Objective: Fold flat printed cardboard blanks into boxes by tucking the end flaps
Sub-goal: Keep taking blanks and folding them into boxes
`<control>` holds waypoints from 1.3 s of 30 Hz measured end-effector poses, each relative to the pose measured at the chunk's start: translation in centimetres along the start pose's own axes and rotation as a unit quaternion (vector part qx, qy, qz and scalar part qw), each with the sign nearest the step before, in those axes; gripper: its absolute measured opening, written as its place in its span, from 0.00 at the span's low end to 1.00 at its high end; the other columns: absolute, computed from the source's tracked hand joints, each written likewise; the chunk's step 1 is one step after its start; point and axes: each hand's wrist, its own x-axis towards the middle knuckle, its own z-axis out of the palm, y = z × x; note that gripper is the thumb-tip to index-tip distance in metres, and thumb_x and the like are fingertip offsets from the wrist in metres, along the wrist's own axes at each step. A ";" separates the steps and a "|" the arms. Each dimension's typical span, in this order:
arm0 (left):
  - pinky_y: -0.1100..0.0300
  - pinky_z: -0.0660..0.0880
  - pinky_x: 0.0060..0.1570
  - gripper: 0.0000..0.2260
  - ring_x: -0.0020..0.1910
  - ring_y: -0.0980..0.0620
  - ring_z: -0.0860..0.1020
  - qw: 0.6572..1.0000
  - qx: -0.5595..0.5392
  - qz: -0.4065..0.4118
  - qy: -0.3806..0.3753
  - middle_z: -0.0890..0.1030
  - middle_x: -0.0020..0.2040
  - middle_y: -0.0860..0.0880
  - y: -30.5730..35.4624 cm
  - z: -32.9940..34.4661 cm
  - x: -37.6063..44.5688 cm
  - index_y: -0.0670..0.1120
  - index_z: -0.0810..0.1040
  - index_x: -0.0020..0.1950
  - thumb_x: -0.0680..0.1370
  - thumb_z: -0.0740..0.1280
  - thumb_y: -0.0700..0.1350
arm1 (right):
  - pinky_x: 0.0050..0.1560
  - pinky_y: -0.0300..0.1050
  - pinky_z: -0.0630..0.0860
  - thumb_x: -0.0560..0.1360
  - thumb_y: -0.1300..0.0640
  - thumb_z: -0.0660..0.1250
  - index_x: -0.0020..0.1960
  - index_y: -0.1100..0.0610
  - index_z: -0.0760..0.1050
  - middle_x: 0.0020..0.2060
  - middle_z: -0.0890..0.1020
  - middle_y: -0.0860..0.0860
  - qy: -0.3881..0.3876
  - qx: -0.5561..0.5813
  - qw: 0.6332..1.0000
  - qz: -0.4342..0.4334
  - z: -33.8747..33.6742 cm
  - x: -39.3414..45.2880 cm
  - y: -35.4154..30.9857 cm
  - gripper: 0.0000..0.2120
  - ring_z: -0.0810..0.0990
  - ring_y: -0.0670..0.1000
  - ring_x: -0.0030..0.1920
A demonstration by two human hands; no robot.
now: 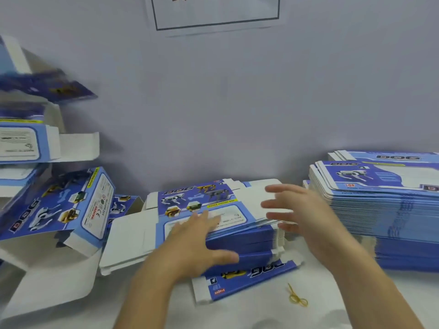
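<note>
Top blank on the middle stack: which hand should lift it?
Probably the right hand: it hovers open at the top blank's raised white end. The left hand lies flat on the stack, steadying it.

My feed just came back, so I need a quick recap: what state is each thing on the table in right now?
Left hand: open, flat on the middle stack.
Right hand: open, fingers spread at the stack's right edge.
Middle stack of blanks: flat, unfolded.
Right stack of blanks: flat, untouched.
Folded boxes: set up, piled at left, end flaps open.
Rubber band: loose on the table.
</note>
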 end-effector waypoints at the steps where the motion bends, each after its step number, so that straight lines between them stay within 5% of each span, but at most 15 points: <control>1: 0.52 0.56 0.77 0.38 0.80 0.52 0.52 1.000 0.023 -0.007 0.008 0.51 0.81 0.58 -0.3 0.5 0.3 0.61 0.57 0.79 0.73 0.70 0.64 | 0.46 0.46 0.77 0.79 0.58 0.62 0.52 0.47 0.81 0.44 0.87 0.47 -0.003 -0.019 1.000 0.002 0.3 0.0 0.2 0.11 0.85 0.51 0.49; 4: 0.56 0.68 0.64 0.24 0.68 0.51 0.70 0.991 0.066 -0.022 0.112 0.69 0.73 0.53 -0.8 0.6 0.8 0.62 0.70 0.73 0.77 0.69 0.59 | 0.45 0.44 0.77 0.78 0.57 0.63 0.52 0.45 0.81 0.44 0.86 0.46 0.006 -0.035 0.999 -0.003 0.7 0.1 0.5 0.10 0.84 0.48 0.47; 9: 0.59 0.70 0.48 0.15 0.55 0.56 0.72 0.989 0.077 0.000 0.129 0.77 0.66 0.56 -0.9 -0.3 1.0 0.63 0.80 0.61 0.75 0.71 0.60 | 0.40 0.41 0.76 0.79 0.59 0.62 0.50 0.46 0.81 0.40 0.86 0.44 0.038 -0.024 0.999 -0.018 0.7 0.1 0.4 0.12 0.85 0.45 0.44; 15: 0.53 0.76 0.57 0.16 0.61 0.52 0.76 0.985 0.083 0.025 0.147 0.79 0.65 0.57 -0.8 -0.5 0.7 0.60 0.80 0.62 0.75 0.70 0.60 | 0.41 0.42 0.78 0.79 0.58 0.61 0.50 0.45 0.81 0.38 0.86 0.42 0.046 -0.020 0.998 -0.027 0.8 0.1 0.5 0.12 0.85 0.44 0.41; 26: 0.54 0.77 0.54 0.13 0.57 0.54 0.79 0.971 0.064 0.116 0.199 0.83 0.57 0.57 -0.6 -0.5 0.9 0.58 0.83 0.59 0.79 0.66 0.59 | 0.37 0.39 0.77 0.79 0.62 0.60 0.51 0.47 0.81 0.40 0.86 0.46 0.087 0.037 0.988 -0.121 1.0 -0.3 0.0 0.14 0.85 0.46 0.39; 30: 0.51 0.77 0.35 0.09 0.34 0.50 0.78 0.908 0.060 0.203 0.361 0.84 0.36 0.53 -0.1 -0.8 0.7 0.52 0.86 0.48 0.80 0.67 0.52 | 0.35 0.40 0.77 0.79 0.62 0.61 0.48 0.49 0.81 0.35 0.84 0.48 0.130 0.055 0.980 -0.138 1.1 -0.3 -0.2 0.12 0.83 0.47 0.34; 33: 0.52 0.77 0.30 0.09 0.29 0.52 0.78 0.843 -0.049 0.228 0.486 0.84 0.35 0.53 1.2 -1.3 0.3 0.48 0.86 0.49 0.79 0.67 0.49 | 0.43 0.46 0.81 0.78 0.46 0.65 0.54 0.48 0.80 0.44 0.86 0.48 0.005 0.100 0.989 -0.112 1.6 -0.5 -0.4 0.09 0.86 0.49 0.44; 36: 0.56 0.81 0.41 0.08 0.40 0.59 0.84 0.847 -0.221 0.269 0.402 0.86 0.43 0.59 3.6 -0.8 -0.2 0.51 0.86 0.52 0.77 0.68 0.49 | 0.50 0.53 0.82 0.70 0.34 0.68 0.59 0.49 0.78 0.54 0.84 0.51 -0.165 0.197 0.964 -0.062 3.2 -1.3 -0.9 0.25 0.85 0.53 0.53; 39: 0.58 0.82 0.49 0.13 0.52 0.56 0.84 0.875 -0.298 0.304 0.230 0.86 0.52 0.57 5.6 0.1 -0.7 0.51 0.83 0.60 0.79 0.64 0.40 | 0.40 0.47 0.81 0.77 0.43 0.66 0.60 0.63 0.74 0.46 0.85 0.58 -0.083 0.270 0.955 -0.090 4.1 -1.3 -1.4 0.24 0.86 0.56 0.46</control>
